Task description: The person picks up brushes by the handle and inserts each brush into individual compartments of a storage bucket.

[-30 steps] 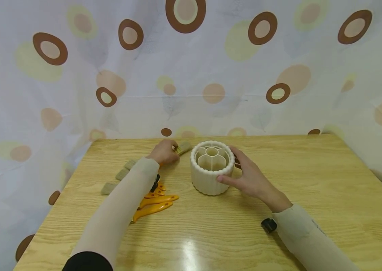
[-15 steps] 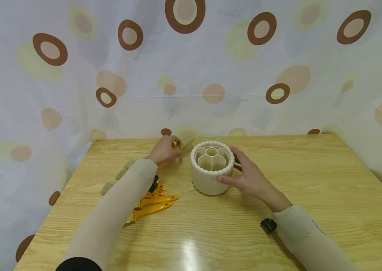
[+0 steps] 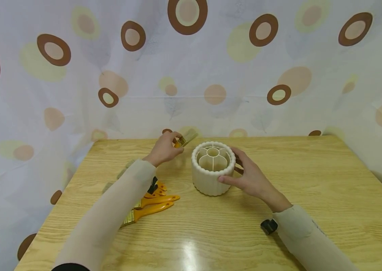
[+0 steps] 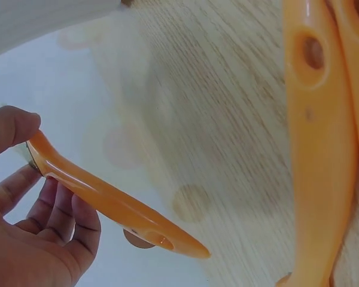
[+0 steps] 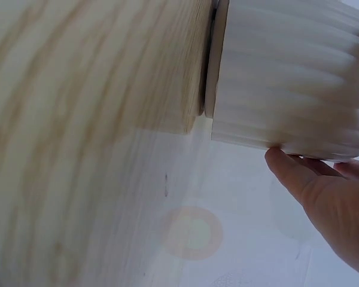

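Note:
In the head view my left hand point(image 3: 164, 149) pinches a paintbrush point(image 3: 190, 135) above the back of the table, its pale bristles angled up and to the right. The left wrist view shows the thumb and fingers gripping this paintbrush point(image 4: 119, 200) near its metal band, the orange handle sticking out free. A round cream organizer point(image 3: 209, 183) with fluted sides and petal-shaped compartments stands upright on the table. My right hand point(image 3: 253, 178) holds it from the right, thumb at the front and fingers behind. The right wrist view shows the organizer's ribbed wall point(image 5: 287, 78) against the fingers.
Several more paintbrushes with orange handles point(image 3: 158, 207) lie on the wooden table point(image 3: 231, 229), left of the organizer and partly hidden beneath my left forearm. A patterned cloth point(image 3: 211, 67) hangs behind the table. A black wrist device point(image 3: 269, 226) sits at my right cuff.
My left hand has lifted the paintbrush upward and slightly away from me, and its bristles now tilt up more. My right hand and the organizer have stayed in place.

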`<state>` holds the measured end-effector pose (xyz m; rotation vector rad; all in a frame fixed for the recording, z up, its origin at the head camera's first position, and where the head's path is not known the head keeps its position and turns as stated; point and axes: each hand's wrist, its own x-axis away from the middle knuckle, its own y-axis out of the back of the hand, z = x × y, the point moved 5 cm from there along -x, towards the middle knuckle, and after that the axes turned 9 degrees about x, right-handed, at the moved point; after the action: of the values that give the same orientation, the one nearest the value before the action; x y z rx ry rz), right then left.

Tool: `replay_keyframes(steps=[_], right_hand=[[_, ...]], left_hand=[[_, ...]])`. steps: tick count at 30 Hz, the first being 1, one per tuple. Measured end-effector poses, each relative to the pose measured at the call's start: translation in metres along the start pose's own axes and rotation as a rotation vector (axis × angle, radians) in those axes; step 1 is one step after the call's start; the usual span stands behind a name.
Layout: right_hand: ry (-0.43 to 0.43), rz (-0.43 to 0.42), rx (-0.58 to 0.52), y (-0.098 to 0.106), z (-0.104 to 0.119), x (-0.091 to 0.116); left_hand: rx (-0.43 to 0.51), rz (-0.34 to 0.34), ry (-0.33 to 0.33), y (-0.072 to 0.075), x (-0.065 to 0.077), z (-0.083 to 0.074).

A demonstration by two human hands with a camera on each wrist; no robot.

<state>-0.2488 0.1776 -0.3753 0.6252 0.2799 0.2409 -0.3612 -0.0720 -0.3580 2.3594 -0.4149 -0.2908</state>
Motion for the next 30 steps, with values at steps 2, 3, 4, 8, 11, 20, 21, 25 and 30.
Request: replay_keyframes(steps=[2,3,4,8,11,20,21,25,30], right_hand=[[0.002,-0.002,-0.001,0.0,0.0,0.0],[0.003,-0.003,-0.001,0.0,0.0,0.0],[0.003,-0.003,-0.003,0.0,0.0,0.0],[0.007,0.0,-0.005,0.0,-0.001,0.0],[0.007,0.001,-0.007,0.0,-0.001,-0.001],[0.0,-0.001,-0.001,-0.001,-0.001,0.001],[0.0,0.0,-0.002,-0.001,-0.001,0.001],[-0.002,0.003,0.002,-0.001,0.0,0.001],[-0.013,0.005,0.013,-0.001,0.001,0.0]], left_hand=[[0.001,-0.006,-0.012,0.001,0.002,-0.003],[-0.001,-0.01,-0.017,0.001,0.003,-0.005],[-0.001,-0.014,-0.023,0.002,0.004,-0.006],[-0.006,-0.038,-0.044,0.004,0.009,-0.012],[0.002,-0.049,-0.059,0.005,0.013,-0.016],[0.027,-0.078,-0.124,0.007,0.022,-0.032],[0.027,-0.083,-0.133,0.008,0.023,-0.034],[0.019,-0.101,-0.181,0.012,0.024,-0.044],[0.023,-0.12,-0.24,0.017,0.027,-0.06]])
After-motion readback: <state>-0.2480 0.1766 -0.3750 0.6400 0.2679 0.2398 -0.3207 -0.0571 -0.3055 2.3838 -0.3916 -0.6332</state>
